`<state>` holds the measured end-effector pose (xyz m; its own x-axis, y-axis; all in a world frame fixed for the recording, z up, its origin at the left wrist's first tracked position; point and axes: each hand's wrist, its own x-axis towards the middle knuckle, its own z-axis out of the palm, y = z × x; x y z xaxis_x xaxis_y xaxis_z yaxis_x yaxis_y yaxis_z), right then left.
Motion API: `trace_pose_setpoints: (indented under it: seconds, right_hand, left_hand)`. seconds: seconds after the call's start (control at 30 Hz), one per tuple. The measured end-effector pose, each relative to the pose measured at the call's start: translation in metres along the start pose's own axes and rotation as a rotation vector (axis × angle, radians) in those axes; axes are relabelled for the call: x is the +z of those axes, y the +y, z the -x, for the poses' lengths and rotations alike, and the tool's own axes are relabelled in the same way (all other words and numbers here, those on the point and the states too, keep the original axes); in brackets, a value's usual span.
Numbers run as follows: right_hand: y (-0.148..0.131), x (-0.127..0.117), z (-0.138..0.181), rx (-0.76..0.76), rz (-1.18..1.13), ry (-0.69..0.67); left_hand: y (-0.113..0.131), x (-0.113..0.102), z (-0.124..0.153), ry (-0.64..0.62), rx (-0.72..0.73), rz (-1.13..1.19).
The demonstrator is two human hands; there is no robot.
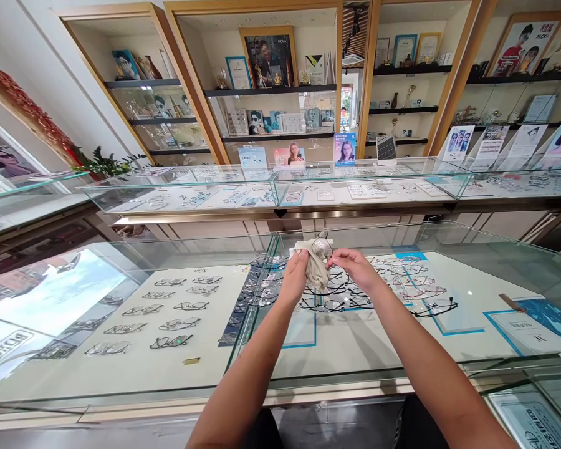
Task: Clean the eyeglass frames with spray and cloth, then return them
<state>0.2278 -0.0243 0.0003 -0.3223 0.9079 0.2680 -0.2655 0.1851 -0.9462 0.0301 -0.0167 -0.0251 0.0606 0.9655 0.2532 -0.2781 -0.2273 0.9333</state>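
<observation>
My left hand [295,274] is closed on a crumpled beige cloth [316,269], which hangs down below its fingers. A pair of eyeglasses [322,249] is held up against the cloth, one lens showing at its upper right side. Fingers pinched, my right hand [354,267] grips the eyeglasses at their right edge. Which part of the frame it holds is too small to make out. Both hands are above the glass display case, over rows of eyeglass frames [334,304]. The cloth and my left fingers hide part of the held pair.
More eyeglass frames [180,323] lie in rows in the left part of the case. A second glass counter [280,206] runs across behind it. Small poster stands [345,149] are on that counter, with wall shelves [271,90] beyond. Blue-edged cards [528,330] lie at the right.
</observation>
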Motion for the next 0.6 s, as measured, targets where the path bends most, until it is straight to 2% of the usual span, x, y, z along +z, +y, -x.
trace_pose_setpoints:
  seconds: [0.2, 0.37, 0.6]
  right_hand:
    - [-0.001, 0.001, 0.002, 0.065, 0.082, -0.068]
    - [0.001, -0.003, 0.001, 0.126, 0.022, -0.077]
    - [0.005, -0.002, 0.0, 0.141, -0.022, -0.108]
  left_hand:
    - [0.011, 0.005, 0.003, -0.08, -0.02, -0.041]
    - [0.02, 0.004, 0.003, -0.176, -0.051, -0.001]
    - [0.028, 0.005, 0.006, -0.208, -0.068, -0.009]
